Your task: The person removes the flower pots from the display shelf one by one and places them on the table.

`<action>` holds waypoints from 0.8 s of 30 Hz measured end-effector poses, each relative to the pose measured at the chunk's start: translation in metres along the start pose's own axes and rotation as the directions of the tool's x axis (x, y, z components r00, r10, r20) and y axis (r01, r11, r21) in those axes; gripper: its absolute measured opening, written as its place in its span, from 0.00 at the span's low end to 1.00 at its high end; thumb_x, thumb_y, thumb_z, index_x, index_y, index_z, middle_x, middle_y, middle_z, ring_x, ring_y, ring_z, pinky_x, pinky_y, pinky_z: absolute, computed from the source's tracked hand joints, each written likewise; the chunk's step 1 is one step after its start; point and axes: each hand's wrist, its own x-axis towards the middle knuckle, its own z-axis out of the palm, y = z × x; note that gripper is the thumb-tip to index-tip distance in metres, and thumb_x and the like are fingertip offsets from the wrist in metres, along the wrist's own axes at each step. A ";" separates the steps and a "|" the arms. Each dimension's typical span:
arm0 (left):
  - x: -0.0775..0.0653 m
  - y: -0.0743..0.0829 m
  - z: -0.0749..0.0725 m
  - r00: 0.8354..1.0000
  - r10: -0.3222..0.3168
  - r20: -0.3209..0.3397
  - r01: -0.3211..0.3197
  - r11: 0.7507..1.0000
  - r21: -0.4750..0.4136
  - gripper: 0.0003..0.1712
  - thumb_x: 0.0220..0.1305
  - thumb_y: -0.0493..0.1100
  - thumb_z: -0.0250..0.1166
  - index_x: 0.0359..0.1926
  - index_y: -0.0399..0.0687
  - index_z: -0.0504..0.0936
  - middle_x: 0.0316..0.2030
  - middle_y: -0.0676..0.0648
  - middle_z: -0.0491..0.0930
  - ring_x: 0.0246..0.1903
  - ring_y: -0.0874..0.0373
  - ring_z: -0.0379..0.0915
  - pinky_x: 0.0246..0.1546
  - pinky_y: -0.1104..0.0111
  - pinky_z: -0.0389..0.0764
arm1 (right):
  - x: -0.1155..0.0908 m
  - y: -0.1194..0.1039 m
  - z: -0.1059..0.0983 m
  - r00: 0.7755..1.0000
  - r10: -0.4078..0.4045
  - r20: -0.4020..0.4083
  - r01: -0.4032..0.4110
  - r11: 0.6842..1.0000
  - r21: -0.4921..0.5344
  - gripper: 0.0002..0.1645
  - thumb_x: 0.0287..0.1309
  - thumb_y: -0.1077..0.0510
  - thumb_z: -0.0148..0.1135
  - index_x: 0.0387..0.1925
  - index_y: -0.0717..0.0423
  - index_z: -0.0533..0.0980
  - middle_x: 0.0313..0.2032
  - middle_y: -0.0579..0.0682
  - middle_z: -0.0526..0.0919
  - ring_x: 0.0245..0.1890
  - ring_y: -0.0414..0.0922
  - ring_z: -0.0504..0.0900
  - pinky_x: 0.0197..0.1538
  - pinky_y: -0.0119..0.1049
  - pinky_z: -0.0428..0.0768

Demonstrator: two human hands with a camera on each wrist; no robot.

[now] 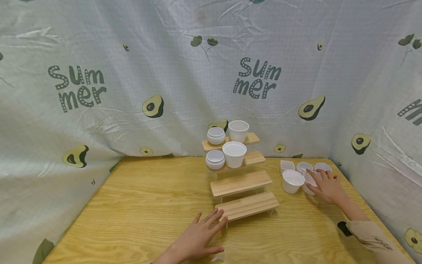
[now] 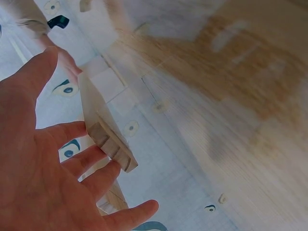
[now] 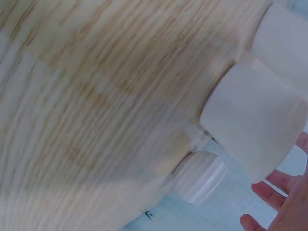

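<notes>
Where your view reaches furthest, a pale cloth [image 1: 184, 80] printed with avocados, flowers and "summer" lettering hangs behind and to both sides of you. Next in size is your wood-grain table [image 1: 141, 198], which runs back to the cloth. On it, right of its middle, stands your stepped stand [image 1: 242, 183] with four wooden boards, the two nearest you bare.

Your left hand [image 1: 197, 236] has its fingers spread, gripping nothing, with fingertips at the left end of the lowest board [image 1: 248, 207]. Your right hand [image 1: 326, 186] reaches to the table's right side, fingers loosely extended over the near right cup [image 3: 250, 120]; they are not wrapped round it.

That white cup sits on the table, right of the stand, with another cup [image 1: 293, 179] just to its left. Two more tapered white cups are on the stand: the top cup [image 1: 239, 132] and the second-board cup [image 1: 234, 154].

Smaller round jars [image 1: 216, 135] sit left of those two, one per board. Two table jars [image 1: 323, 167] stand behind your near cups, beside a little square container [image 1: 287, 167].
</notes>
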 end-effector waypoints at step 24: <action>0.001 0.000 0.000 1.000 0.000 -0.007 0.000 1.000 0.004 0.41 0.57 0.66 0.50 0.67 0.54 0.55 0.67 0.46 0.55 0.65 0.52 0.53 0.51 0.46 0.68 | 0.002 -0.024 -0.034 0.990 -0.069 -0.126 0.069 0.998 -0.002 0.31 0.60 0.42 0.48 0.60 0.52 0.60 0.52 0.61 0.67 0.50 0.60 0.64 0.41 0.56 0.60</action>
